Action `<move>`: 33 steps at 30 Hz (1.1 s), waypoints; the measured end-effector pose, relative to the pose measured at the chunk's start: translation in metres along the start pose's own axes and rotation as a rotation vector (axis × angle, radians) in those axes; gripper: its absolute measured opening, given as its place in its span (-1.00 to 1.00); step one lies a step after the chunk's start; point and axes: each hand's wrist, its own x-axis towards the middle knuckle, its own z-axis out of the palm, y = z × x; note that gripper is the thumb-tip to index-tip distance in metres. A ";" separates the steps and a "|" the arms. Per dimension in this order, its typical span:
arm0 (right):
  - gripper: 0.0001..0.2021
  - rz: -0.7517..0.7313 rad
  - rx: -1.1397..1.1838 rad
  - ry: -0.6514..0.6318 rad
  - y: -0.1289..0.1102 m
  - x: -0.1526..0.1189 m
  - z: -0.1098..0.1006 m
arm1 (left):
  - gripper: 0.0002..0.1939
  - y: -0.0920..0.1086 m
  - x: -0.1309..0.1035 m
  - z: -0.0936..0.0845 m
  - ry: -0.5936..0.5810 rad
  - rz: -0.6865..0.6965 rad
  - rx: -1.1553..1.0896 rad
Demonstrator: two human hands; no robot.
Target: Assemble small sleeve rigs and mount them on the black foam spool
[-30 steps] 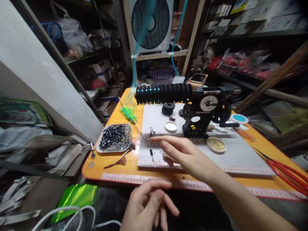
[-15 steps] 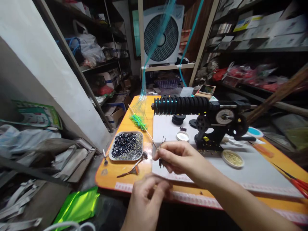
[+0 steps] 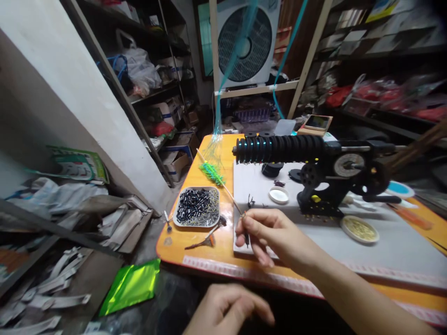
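My right hand is at the front left corner of the white board, thumb and forefinger pinched together and the other fingers loosely bent. The end of a thin stick meets those fingertips; whether they grip it or some small piece is hidden. Below the fingers shows a dark bit. Bright green and blue strands surround the stick farther up. My left hand, slightly blurred, is below the table's front edge, fingers loosely stretched and apart, holding nothing visible.
A white tray of black tubes and small metal pieces stands on the orange table. Beside it lies a dark-ended brush-like tool. A black cranked machine stands on the board, near a dish of gold-coloured bits. Teal strands hang behind.
My left hand has dropped away from beside the right hand to below the table edge, its fingers straightening. My right hand stays pinched at the stick's end. The whole view has shifted.
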 end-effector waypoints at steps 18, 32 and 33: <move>-0.69 -0.215 -0.245 0.089 -0.009 -0.008 -0.011 | -0.60 0.029 0.032 0.033 0.058 0.100 -0.752; -0.70 -0.168 -0.183 0.070 -0.004 -0.010 -0.020 | -0.55 -0.002 0.014 0.039 -0.190 0.049 -1.039; -0.70 -0.170 -0.181 0.069 -0.004 -0.010 -0.020 | -0.55 -0.004 0.014 0.040 -0.204 0.052 -1.057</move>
